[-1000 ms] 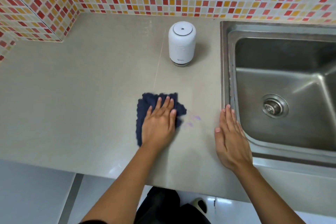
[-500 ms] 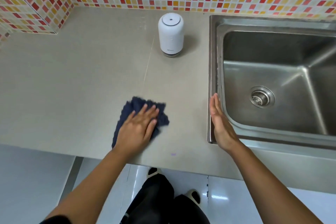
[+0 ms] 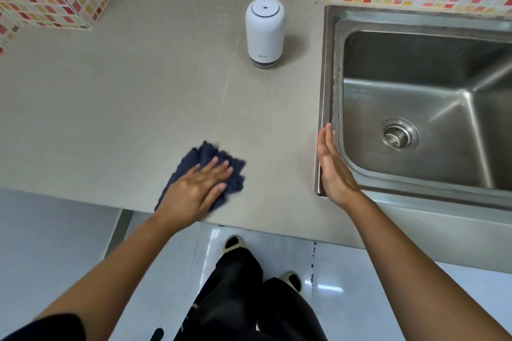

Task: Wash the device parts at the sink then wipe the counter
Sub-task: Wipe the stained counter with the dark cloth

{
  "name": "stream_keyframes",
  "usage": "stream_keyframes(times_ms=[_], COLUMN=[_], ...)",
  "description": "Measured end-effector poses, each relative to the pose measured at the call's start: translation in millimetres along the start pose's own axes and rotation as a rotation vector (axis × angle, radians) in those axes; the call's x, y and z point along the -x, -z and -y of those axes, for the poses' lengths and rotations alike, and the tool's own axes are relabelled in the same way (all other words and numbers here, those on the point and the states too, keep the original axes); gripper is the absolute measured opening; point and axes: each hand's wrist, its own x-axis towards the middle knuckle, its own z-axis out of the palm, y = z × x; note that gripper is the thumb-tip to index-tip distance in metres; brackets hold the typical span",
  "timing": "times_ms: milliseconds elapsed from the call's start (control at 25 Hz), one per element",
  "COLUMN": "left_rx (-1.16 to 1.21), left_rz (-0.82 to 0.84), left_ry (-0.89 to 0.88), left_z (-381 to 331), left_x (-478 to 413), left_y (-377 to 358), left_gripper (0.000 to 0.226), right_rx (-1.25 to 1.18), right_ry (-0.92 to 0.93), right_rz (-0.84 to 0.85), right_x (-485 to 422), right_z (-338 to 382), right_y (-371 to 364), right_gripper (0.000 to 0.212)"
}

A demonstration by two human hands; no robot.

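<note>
The dark blue cloth [image 3: 235,174] lies crumpled under the left hand [image 3: 196,191], whose fingers [image 3: 219,171] are straight and close together, pressing it flat on the counter [image 3: 110,105]. Nothing is pinched, so I reckon a fast stroke could let the cloth slide out from under the palm. The counter's front edge is just behind the wrist, and a pull that way might send the cloth or loosened dirt onto the floor [image 3: 69,230]. Well beyond the fingertips stands the white device [image 3: 264,33], upright and tall for its base. A long forward sweep could tip it. To the right of the fingers, the right hand [image 3: 332,171] stands edgewise, fingers straight and together, beside the sink [image 3: 324,91] rim.
</note>
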Motion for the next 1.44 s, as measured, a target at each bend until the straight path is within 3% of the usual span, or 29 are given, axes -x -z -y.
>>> stream_keyframes(times_ms=[80, 240, 480, 600, 840, 1000, 1160, 1280, 1440], left_rx=[-0.034, -0.035, -0.124, -0.308, -0.306, -0.323, -0.311, -0.306, -0.205], left_rz=[-0.070, -0.006, 0.246, 0.177, -0.039, -0.042, 0.122, 0.103, 0.018], left_ry=[0.126, -0.138, -0.295, -0.405, -0.523, -0.413, -0.281, -0.292, -0.355], left_z=[-30.5, -112.3, -89.7, -85.3, -77.5, 13.4, 85.6, 76.5, -7.0], left_x=[-17.7, -1.9, 14.7, 8.2, 20.6, 62.3, 91.2, 84.9, 45.8], left_y=[-14.0, -49.5, -28.7, -36.6, -58.2, -12.8, 33.0, 31.6, -15.7], left_gripper=[0.061, 0.045, 0.053, 0.050, 0.044, 0.049, 0.048, 0.043, 0.042], right_rx=[0.038, 0.147, 0.438, 0.568, 0.674, 0.756, 0.797, 0.839, 0.883], right_ry=[0.021, 0.058, 0.082, 0.108, 0.114, 0.115, 0.113, 0.117, 0.110], right_rz=[0.001, -0.004, 0.050, 0.098, 0.073, 0.032, -0.034, -0.087, -0.129], right_x=[-1.1, -3.0, 8.4, 17.4, 17.9, 18.0, 17.5, 15.2, 13.0], right_z=[1.0, -2.5, -2.2, -3.3, -9.6, -9.2, -6.3, -9.5, -11.5], right_y=[-1.3, -3.0, -3.2, -0.8, -1.2, -7.0, -13.8, -18.3, -22.8], right_gripper=[0.051, 0.051, 0.054, 0.056, 0.057, 0.067, 0.069, 0.073, 0.078])
